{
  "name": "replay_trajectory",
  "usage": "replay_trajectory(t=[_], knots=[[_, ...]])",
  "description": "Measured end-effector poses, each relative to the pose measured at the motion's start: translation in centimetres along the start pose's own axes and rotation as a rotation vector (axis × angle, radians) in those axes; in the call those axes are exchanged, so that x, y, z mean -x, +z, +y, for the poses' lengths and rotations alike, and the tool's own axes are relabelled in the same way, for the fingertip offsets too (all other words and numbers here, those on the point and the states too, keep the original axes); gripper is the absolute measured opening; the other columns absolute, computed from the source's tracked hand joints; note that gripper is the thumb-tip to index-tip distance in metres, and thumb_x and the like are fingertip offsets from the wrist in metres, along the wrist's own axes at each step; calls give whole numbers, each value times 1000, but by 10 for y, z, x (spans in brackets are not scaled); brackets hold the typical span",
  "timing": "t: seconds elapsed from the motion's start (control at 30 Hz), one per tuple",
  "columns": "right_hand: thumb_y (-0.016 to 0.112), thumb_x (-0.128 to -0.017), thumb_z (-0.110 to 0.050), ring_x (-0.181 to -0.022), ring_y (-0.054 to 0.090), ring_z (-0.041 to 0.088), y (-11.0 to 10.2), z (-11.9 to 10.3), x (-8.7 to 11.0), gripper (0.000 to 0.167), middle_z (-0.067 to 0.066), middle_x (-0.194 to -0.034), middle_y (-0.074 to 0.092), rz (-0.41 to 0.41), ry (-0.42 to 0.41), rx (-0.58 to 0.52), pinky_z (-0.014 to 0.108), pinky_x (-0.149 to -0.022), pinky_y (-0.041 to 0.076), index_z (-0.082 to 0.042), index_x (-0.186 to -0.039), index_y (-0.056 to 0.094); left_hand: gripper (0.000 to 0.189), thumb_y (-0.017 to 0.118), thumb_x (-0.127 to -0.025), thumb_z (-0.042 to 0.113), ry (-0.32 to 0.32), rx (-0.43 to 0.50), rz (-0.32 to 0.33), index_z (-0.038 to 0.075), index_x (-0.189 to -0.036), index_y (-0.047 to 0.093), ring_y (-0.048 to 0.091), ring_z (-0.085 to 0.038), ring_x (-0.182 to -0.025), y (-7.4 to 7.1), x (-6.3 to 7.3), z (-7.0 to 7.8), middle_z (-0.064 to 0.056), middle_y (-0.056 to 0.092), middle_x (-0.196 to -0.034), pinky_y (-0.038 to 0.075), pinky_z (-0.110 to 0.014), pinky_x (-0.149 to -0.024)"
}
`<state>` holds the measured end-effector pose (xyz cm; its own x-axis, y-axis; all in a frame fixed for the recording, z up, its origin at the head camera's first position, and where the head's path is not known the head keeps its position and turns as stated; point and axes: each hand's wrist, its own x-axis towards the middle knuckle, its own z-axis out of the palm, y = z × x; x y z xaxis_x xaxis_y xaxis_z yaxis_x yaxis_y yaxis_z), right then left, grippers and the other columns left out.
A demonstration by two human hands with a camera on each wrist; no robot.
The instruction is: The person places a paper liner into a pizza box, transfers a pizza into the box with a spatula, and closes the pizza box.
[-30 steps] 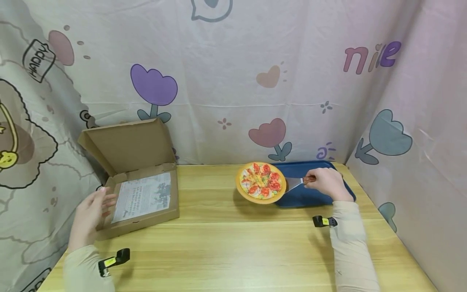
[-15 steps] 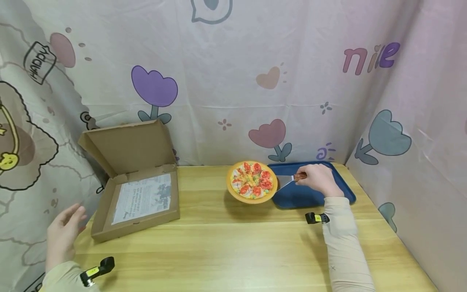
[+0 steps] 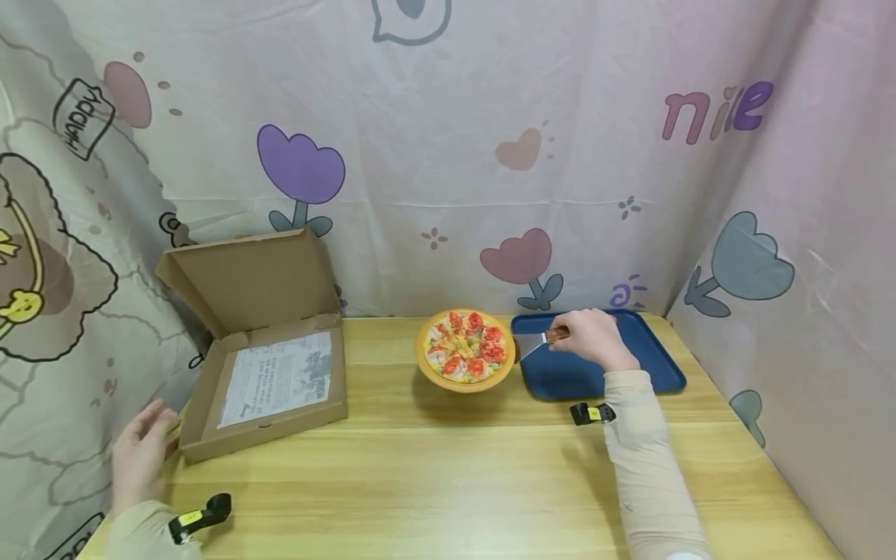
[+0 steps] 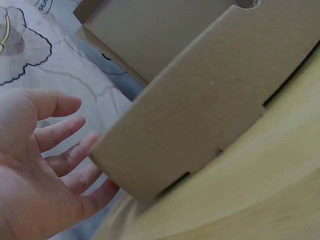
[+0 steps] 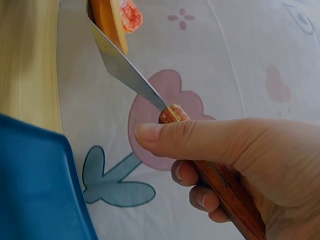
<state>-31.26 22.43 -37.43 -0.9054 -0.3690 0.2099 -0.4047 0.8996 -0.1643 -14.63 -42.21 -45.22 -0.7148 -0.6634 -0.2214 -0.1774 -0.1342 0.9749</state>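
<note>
A round, red-topped pizza (image 3: 465, 350) rides off the blue rectangular tray (image 3: 567, 379), outside the open brown cardboard box (image 3: 267, 432); right grip (image 3: 593, 338) clamps a wooden-handled metal spatula (image 3: 530, 344), left grip (image 3: 140, 457) apart.

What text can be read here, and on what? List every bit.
"HAPPY": left cloth.
"ni", a fold-squeezed letter, "e": back cloth.
Black letters, bottom left cloth: cut off, unreadable.
Sheet in box: print too small to read.
Yellow wrist labels: too small to read.
</note>
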Motion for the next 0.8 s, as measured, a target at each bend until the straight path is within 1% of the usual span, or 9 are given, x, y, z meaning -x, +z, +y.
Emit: replay_trajectory(t=[0.07,0.17,0.27,0.37,0.47,0.53,0.63,0.73,0.8], knots=[[82,-76,-34,-63,54,15,0,-4,-3,15,-6,-75,69,2,-7,-8,30,-57,41,-23,-85,75,57,56,-98,20,-22,25,-4,23,-152,35,48,10,-97,1,-2,-3,26,52,-107,44,-5,-78],[82,-76,-34,-65,55,15,1,-11,-6,15,-5,-77,70,2,-14,-7,31,-58,43,-24,-86,75,57,57,-98,19,-39,109,-29,24,-151,35,52,11,-91,0,-5,-9,29,57,-99,43,-5,-79],[82,-76,-35,-65,56,16,3,-17,-9,17,-4,-79,71,6,-31,4,32,-58,45,-24,-88,76,56,56,-98,18,-44,211,-97,25,-150,36,57,10,-87,-3,-7,-15,29,63,-94,45,-7,-70],[82,-75,-36,-66,57,16,5,-24,-13,19,-4,-79,71,17,-44,15,33,-58,45,-24,-89,76,55,58,-98,18,-28,266,-167,28,-148,38,60,11,-86,-9,-11,-22,28,66,-94,45,-9,-68],[82,-75,-37,-65,57,15,8,-30,-16,18,-6,-77,70,25,-55,20,33,-57,44,-26,-88,75,47,59,-96,15,12,318,-242,31,-139,50,62,9,-88,-15,-14,-28,25,68,-98,48,-10,-69],[82,-75,-36,-63,55,15,9,-35,-19,17,-7,-75,69,24,-63,15,31,-57,42,-26,-87,75,39,61,-95,12,37,350,-301,32,-128,59,63,9,-89,-18,-16,-31,23,69,-100,50,-10,-71],[81,-77,-34,-61,52,14,10,-42,-23,14,-8,-73,67,23,-75,8,31,-57,40,-26,-85,74,29,60,-95,6,65,387,-379,29,-109,69,64,8,-90,-21,-16,-33,21,70,-101,52,-10,-73],[80,-78,-32,-62,53,14,12,-49,-28,11,-9,-73,67,28,-87,0,32,-60,41,-27,-85,74,31,58,-96,5,80,387,-423,30,-109,70,63,9,-92,-24,-15,-34,22,70,-102,51,-9,-74],[80,-78,-31,-62,53,13,14,-53,-31,10,-9,-74,68,33,-99,-5,32,-61,42,-26,-84,74,33,57,-96,6,71,365,-428,31,-114,68,62,10,-92,-26,-15,-34,24,68,-102,50,-8,-74]])
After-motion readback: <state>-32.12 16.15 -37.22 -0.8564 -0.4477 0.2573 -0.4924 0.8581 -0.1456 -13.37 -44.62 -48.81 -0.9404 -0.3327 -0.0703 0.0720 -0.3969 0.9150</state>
